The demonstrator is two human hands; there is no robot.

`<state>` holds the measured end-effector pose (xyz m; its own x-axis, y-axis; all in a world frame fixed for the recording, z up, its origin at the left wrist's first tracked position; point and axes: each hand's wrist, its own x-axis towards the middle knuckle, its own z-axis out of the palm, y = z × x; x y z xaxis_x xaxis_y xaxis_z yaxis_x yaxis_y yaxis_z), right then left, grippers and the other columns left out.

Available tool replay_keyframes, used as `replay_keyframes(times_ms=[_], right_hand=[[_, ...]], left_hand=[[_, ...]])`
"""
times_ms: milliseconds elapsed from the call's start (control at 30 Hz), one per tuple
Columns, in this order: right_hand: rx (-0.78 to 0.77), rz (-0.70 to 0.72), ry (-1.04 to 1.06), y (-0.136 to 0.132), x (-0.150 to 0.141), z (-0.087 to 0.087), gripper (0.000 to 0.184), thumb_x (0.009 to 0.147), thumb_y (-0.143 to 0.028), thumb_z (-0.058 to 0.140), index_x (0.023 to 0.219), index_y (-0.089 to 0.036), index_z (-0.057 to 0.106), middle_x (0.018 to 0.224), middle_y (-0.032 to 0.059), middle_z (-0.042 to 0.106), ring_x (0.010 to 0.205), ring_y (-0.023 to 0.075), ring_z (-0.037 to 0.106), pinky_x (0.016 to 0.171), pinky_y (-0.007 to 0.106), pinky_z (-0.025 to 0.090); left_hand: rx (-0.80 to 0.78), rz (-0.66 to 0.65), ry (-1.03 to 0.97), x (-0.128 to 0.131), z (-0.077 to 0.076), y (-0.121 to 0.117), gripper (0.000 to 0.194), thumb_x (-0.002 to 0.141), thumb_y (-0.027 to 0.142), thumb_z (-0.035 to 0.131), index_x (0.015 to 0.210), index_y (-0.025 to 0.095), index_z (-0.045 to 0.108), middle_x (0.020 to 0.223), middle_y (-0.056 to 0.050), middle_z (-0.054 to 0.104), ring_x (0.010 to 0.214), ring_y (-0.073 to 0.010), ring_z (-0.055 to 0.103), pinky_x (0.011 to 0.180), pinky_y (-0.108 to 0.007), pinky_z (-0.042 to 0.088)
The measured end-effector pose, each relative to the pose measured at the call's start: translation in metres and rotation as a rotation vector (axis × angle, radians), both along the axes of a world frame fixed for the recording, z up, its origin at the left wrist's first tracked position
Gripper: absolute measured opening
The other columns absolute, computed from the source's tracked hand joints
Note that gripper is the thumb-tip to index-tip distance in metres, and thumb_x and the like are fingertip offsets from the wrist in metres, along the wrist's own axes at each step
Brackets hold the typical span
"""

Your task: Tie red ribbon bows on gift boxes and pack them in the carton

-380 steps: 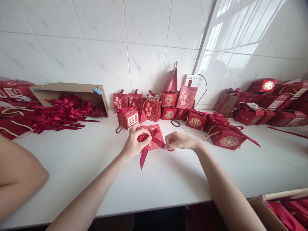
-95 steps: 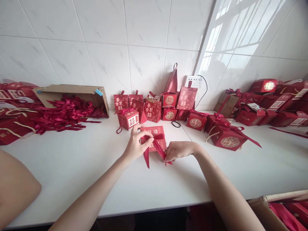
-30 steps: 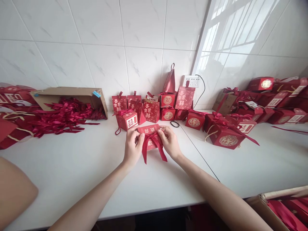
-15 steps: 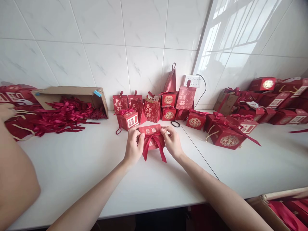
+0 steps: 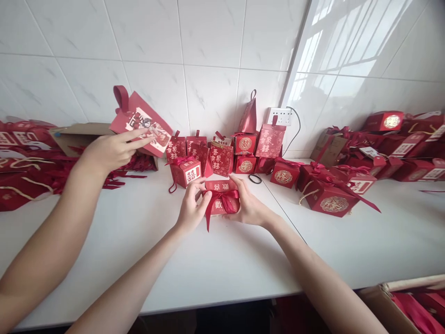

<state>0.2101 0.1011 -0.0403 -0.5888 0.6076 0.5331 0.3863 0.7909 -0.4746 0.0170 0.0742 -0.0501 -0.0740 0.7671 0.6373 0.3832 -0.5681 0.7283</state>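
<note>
Between my hands on the white table sits a red gift box (image 5: pixel 219 186) tied with a dark red ribbon bow (image 5: pixel 227 202). My left hand (image 5: pixel 192 206) grips its left side, the thumb near the ribbon. On the right side my right hand (image 5: pixel 253 204) is wrapped round the box, fingers at the far corner and thumb low at the front. One ribbon tail hangs down at the front left. Just behind stands a box with a white double-happiness label (image 5: pixel 187 172). A black ring (image 5: pixel 255 179) lies beyond my right hand.
At left a co-worker's hand (image 5: pixel 104 150) holds up a red box with a loop (image 5: pixel 144 123). Behind it lies a cardboard box (image 5: pixel 78 134) with ribbons. Red boxes (image 5: pixel 330 197) are piled at right, near a power strip (image 5: pixel 279 116). An open carton (image 5: pixel 375 297) stands front right.
My right hand has moved from the top edge down round the box's side. The right ribbon tail no longer hangs in front. The co-worker's arm has reached in, holding a red box.
</note>
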Motion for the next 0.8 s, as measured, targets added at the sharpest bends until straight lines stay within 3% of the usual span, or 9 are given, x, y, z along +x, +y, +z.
replay_keyframes(times_ms=[100,267,433,533,700,800], right_hand=[[0.003,-0.054,0.029,0.001,-0.003,-0.003,0.108,0.063,-0.034,0.077,0.143,-0.021,0.006,0.135,0.0198,0.03,0.125,0.034,0.041,0.1,0.051,0.041],[0.06,-0.143,0.055,0.005,-0.004,-0.007,0.103,0.064,-0.032,0.077,0.142,-0.02,0.01,0.132,0.02,0.029,0.126,0.0348,0.037,0.098,0.053,0.043],[0.09,-0.2,0.074,0.007,-0.004,-0.008,0.098,0.065,-0.032,0.075,0.141,-0.022,0.013,0.13,0.0189,0.031,0.124,0.0349,0.039,0.097,0.054,0.043],[0.101,-0.231,0.089,0.008,-0.003,-0.008,0.098,0.065,-0.033,0.075,0.141,-0.023,0.013,0.132,0.0192,0.031,0.125,0.0352,0.039,0.097,0.055,0.043],[0.123,-0.285,0.086,0.012,-0.001,-0.01,0.098,0.065,-0.028,0.074,0.141,-0.02,0.013,0.132,0.0206,0.03,0.126,0.0356,0.037,0.096,0.055,0.044],[0.127,-0.283,0.063,0.012,0.002,-0.009,0.098,0.064,-0.03,0.076,0.141,-0.02,0.015,0.133,0.0208,0.029,0.126,0.0353,0.037,0.097,0.054,0.044]], left_hand=[[0.124,0.076,-0.008,0.002,0.001,-0.004,0.015,0.08,0.027,0.053,0.091,0.022,0.044,0.11,-0.008,0.051,0.109,-0.0204,0.052,0.086,-0.035,0.049],[0.272,0.219,0.355,0.005,0.002,-0.007,0.021,0.072,0.033,0.065,0.083,0.022,0.05,0.085,-0.003,0.052,0.086,-0.0208,0.053,0.08,-0.036,0.047],[0.293,0.21,0.506,0.006,0.002,-0.007,0.011,0.084,0.024,0.052,0.074,0.022,0.053,0.072,0.0,0.055,0.074,-0.016,0.057,0.075,-0.031,0.045],[0.359,0.105,0.583,0.006,0.004,-0.01,0.017,0.086,0.024,0.049,0.069,0.022,0.053,0.062,0.002,0.055,0.063,-0.0138,0.054,0.07,-0.029,0.044],[0.399,-0.259,0.754,0.009,0.001,-0.019,0.027,0.084,0.02,0.045,0.057,0.022,0.048,0.052,0.003,0.05,0.05,-0.0119,0.045,0.055,-0.028,0.04],[0.475,-0.318,0.644,0.007,0.002,-0.021,0.025,0.081,0.02,0.044,0.055,0.022,0.046,0.048,0.003,0.047,0.047,-0.012,0.042,0.051,-0.028,0.037]])
